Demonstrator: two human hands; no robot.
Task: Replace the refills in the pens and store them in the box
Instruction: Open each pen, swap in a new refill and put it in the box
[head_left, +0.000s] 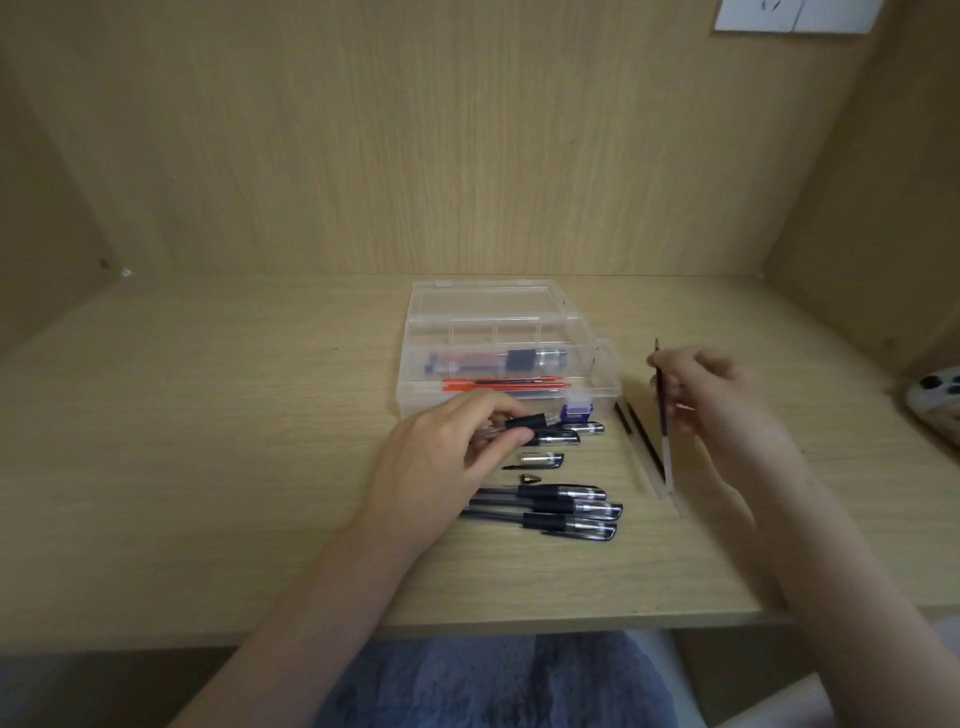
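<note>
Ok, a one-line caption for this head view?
Left hand grips a pen barrel, right hand holds a refill beside the open box; pens nearby.

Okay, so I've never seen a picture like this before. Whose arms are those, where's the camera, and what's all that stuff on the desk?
There is no machine here. A person wears a camera on their head, so you look forward and down at their own two bare arms.

The left hand holds a pen just in front of the box. The right hand pinches a thin refill, held nearly upright.

On the wooden desk stands an open clear plastic box with red refills inside. Nearer the person lie three capped pens side by side, a loose cap, and two dark refills to the right of the box.
</note>
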